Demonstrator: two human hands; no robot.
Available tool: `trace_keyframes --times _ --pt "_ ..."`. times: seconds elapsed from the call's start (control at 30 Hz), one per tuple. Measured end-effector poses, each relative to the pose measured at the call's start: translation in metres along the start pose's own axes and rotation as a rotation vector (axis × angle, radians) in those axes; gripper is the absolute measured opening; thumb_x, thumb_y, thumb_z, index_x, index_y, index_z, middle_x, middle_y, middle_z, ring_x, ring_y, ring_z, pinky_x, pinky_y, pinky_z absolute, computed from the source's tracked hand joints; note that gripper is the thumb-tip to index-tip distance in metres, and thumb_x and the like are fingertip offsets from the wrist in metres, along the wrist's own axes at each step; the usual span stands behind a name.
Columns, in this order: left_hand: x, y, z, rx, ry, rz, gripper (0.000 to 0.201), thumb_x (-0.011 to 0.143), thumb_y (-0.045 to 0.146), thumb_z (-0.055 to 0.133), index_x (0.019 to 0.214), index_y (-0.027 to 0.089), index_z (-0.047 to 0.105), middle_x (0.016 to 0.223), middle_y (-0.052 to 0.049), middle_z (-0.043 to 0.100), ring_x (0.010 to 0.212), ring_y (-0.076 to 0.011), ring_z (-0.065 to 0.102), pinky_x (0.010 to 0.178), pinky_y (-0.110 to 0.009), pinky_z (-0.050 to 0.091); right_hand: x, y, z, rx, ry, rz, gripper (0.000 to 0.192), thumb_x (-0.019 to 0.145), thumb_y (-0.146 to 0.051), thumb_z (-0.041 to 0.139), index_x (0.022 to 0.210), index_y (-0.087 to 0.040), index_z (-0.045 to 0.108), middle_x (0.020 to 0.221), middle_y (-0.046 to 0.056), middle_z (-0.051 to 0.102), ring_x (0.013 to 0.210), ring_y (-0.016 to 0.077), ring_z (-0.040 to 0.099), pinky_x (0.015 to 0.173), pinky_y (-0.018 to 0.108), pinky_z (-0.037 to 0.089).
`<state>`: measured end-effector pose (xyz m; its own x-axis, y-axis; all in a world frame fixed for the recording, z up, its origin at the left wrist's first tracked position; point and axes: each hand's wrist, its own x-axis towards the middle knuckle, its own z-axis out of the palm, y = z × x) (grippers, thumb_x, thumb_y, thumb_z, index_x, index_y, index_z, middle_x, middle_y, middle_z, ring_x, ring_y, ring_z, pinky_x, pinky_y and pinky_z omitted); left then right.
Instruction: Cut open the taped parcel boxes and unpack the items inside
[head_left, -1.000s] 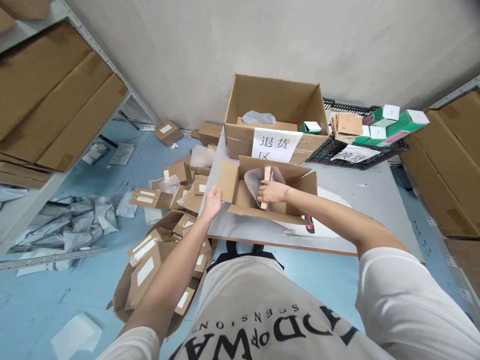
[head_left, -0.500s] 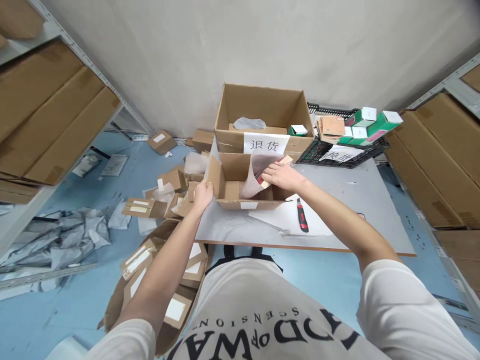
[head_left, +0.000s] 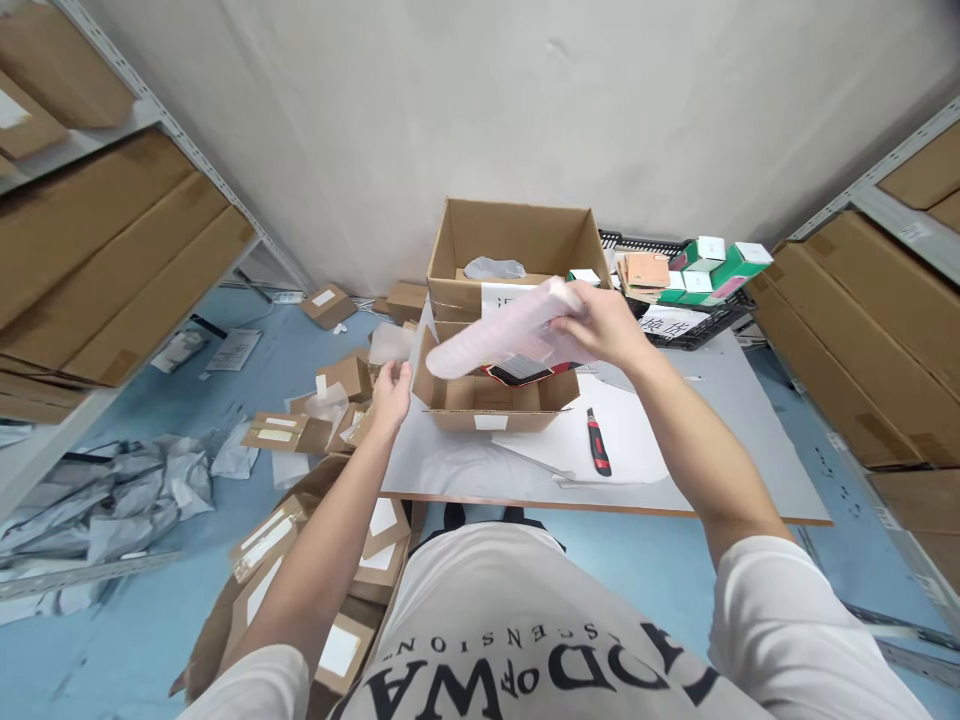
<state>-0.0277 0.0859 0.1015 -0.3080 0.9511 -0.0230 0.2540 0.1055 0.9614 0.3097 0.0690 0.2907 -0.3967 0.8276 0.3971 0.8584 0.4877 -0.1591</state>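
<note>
My right hand (head_left: 604, 325) is closed on a folded piece of whitish bubble wrap (head_left: 502, 328), raised over an open cardboard box (head_left: 495, 418). A red and black printed item (head_left: 517, 372) shows beneath the wrap; whether it is held too or lies in the box I cannot tell. To the left of the box, my left hand (head_left: 391, 398) hovers apart from the cardboard, fingers loosely curled with nothing visible in them. A red and black utility knife (head_left: 598, 445) lies on white paper on the table, right of the box.
Behind stands a larger labelled carton (head_left: 517, 225), and a black crate (head_left: 694, 325) with green and white boxes is to its right. Opened small boxes (head_left: 289, 432) pile up left of the table (head_left: 757, 440). Shelves with large cartons flank both sides.
My right hand has lifted the bubble wrap up out of the box. My left hand has let go of the box's left flap and moved slightly left.
</note>
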Motion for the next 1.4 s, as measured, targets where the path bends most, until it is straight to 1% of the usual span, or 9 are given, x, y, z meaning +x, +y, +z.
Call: trace_keyframes --times 0.1,0.2,0.3,0.4,0.67,0.97,1.13,1.23,1.4 --pt "-0.018 0.024 0.0 -0.025 0.164 0.202 0.057 0.087 0.052 0.048 0.133 0.018 0.043 0.144 -0.013 0.04 0.135 -0.024 0.035 0.112 -0.035 0.026 -0.003 0.008 -0.024 0.216 0.199 0.06 0.037 0.086 -0.041 0.052 0.111 -0.013 0.055 0.099 0.009 0.064 0.091 0.0245 0.059 0.079 0.04 0.046" --pt "-0.055 0.053 0.012 -0.303 0.121 0.326 0.068 0.084 0.06 0.05 0.139 0.023 0.033 0.154 -0.011 0.022 0.141 -0.0248 0.021 0.112 -0.035 0.025 -0.012 0.013 -0.035 0.507 0.467 0.178 0.044 0.081 -0.047 0.06 0.109 -0.014 0.058 0.103 0.009 0.064 0.098 0.0247 0.059 0.086 0.043 0.047" --pt "-0.096 0.079 0.038 -0.637 -0.219 0.229 0.078 0.069 0.058 0.07 0.135 0.032 0.036 0.154 -0.01 0.02 0.138 -0.0295 0.029 0.106 -0.038 0.034 -0.028 0.007 -0.025 0.852 0.756 0.308 0.048 0.072 -0.049 0.07 0.107 -0.018 0.06 0.104 0.007 0.065 0.101 0.0227 0.061 0.089 0.039 0.048" --pt "-0.123 0.099 0.066 -0.808 -0.535 0.12 0.083 0.052 0.05 0.084 0.125 0.029 0.049 0.137 -0.012 0.05 0.126 -0.031 0.047 0.103 -0.044 0.039 -0.05 -0.015 0.001 1.123 0.919 0.432 0.049 0.068 -0.048 0.074 0.106 -0.019 0.061 0.102 0.006 0.068 0.099 0.0213 0.063 0.089 0.037 0.049" --pt "-0.151 0.093 0.075 -0.943 -0.36 -0.176 0.057 0.055 0.033 0.085 0.107 0.021 0.065 0.102 -0.004 0.07 0.107 -0.0243 0.062 0.097 -0.039 0.046 -0.115 -0.064 0.067 1.364 0.853 0.728 0.048 0.067 -0.042 0.076 0.106 -0.019 0.061 0.104 0.006 0.07 0.095 0.019 0.066 0.09 0.037 0.049" --pt "-0.157 0.097 0.068 -1.019 -0.224 -0.152 0.059 0.055 0.032 0.085 0.11 0.024 0.065 0.108 -0.003 0.069 0.109 -0.0245 0.061 0.098 -0.039 0.047 -0.13 -0.079 0.072 1.437 0.717 0.702 0.076 0.056 -0.05 0.08 0.121 -0.021 0.053 0.115 0.011 0.066 0.107 0.025 0.061 0.093 0.04 0.048" --pt "-0.174 0.109 0.078 -1.012 -0.196 -0.095 0.052 0.061 0.043 0.081 0.109 0.029 0.066 0.112 -0.001 0.068 0.116 -0.0255 0.057 0.101 -0.039 0.045 -0.13 -0.106 0.082 1.45 0.697 0.798 0.062 0.062 -0.048 0.075 0.117 -0.025 0.058 0.105 0.006 0.069 0.105 0.0245 0.062 0.09 0.042 0.051" --pt "-0.181 0.101 0.083 -0.975 -0.296 -0.092 0.048 0.066 0.05 0.076 0.108 0.029 0.066 0.114 -0.002 0.067 0.12 -0.0256 0.054 0.105 -0.041 0.041 -0.129 -0.099 0.079 1.453 0.811 0.831 0.057 0.062 -0.043 0.076 0.113 -0.023 0.06 0.098 0.006 0.071 0.097 0.0235 0.065 0.088 0.042 0.052" --pt "-0.185 0.066 0.058 -0.853 -0.793 -0.135 0.067 0.046 0.048 0.086 0.105 0.025 0.065 0.119 -0.008 0.064 0.12 -0.032 0.052 0.109 -0.052 0.032 -0.124 -0.052 0.035 1.436 0.837 0.772 0.036 0.058 -0.035 0.082 0.087 -0.019 0.068 0.082 0.003 0.072 0.075 0.02 0.068 0.078 0.038 0.055"
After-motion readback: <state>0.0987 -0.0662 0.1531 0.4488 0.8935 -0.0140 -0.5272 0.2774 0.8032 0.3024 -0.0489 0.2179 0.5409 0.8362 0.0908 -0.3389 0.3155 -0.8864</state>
